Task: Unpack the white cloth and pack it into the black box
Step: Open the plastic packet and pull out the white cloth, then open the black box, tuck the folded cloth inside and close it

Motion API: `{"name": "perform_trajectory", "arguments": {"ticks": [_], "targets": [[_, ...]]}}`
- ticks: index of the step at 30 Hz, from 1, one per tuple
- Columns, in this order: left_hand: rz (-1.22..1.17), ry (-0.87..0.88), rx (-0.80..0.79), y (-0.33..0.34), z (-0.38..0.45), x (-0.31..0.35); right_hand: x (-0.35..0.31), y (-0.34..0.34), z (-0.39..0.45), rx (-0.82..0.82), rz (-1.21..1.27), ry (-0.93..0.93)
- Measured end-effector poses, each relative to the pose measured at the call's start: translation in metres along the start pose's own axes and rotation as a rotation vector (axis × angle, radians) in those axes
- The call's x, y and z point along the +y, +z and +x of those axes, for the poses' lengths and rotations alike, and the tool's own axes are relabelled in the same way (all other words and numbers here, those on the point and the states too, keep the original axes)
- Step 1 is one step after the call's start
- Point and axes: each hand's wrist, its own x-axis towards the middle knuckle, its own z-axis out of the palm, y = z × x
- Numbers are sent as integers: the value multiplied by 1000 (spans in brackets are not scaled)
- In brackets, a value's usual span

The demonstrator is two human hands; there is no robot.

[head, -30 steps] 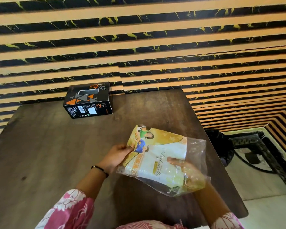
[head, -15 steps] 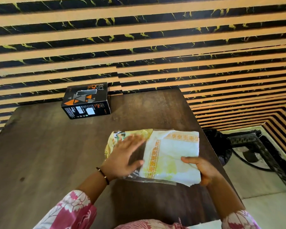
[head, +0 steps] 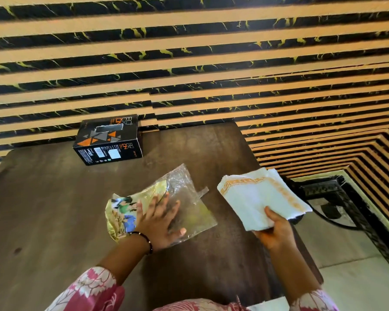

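The folded white cloth [head: 256, 196] with an orange patterned border is out of its wrapper, held above the table's right side by my right hand [head: 273, 230], which grips its near edge. The clear plastic wrapper [head: 189, 198], with a yellow printed card inside, lies flat on the table. My left hand [head: 160, 221] presses down on the wrapper with fingers spread. The black box [head: 108, 140], printed with orange and grey triangles, sits closed at the table's far edge by the wall, well apart from both hands.
The dark wooden table [head: 43, 209] stands against a wall of tan and black slats [head: 189, 52]. Past its right edge lie a pale tiled floor [head: 357, 265] and a black metal frame [head: 323, 194].
My right hand has pulled the white cloth fully out of the wrapper and carried it right. My left hand stays flat on the wrapper, which now lies without the cloth.
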Motion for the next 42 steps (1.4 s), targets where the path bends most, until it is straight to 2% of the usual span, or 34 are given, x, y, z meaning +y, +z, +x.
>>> {"name": "perform_trajectory", "arguments": {"ticks": [2,4,8,11,14,18,20,22,23,25,28,33,36,39,42], "targets": [[20,-8,-50,1,1,4,14,0,-2,24,1,-9],[16,-108,-108,3,3,3,26,1,-4,4,-12,-8],[4,-215,-115,1,6,0,30,4,-8,-8,-132,-7],[-9,-171,-152,-2,7,-2,20,-5,-15,-5,-296,39],[0,-81,-26,-6,8,-9,16,-15,-33,83,-380,84],[9,-57,77,-4,8,-27,30,-8,-50,311,-412,-202],[-33,-88,91,1,4,-35,41,11,-58,326,-537,-418],[-66,-107,123,4,-1,-39,52,31,-61,195,-816,-619],[-74,-120,138,4,-4,-42,61,42,-59,86,-927,-661],[-98,-141,166,6,-9,-52,87,67,-52,-156,-1091,-567],[-160,-160,212,9,-20,-71,133,97,-50,-388,-1403,-254],[-144,-229,357,29,-54,-124,202,143,-58,-566,-1665,-168],[-177,-423,384,42,-81,-158,239,158,-51,-658,-1889,-128],[-203,-640,341,60,-115,-205,278,174,-49,-727,-2075,-243],[-199,-757,270,73,-141,-238,305,194,-45,-823,-2146,-362]]}}
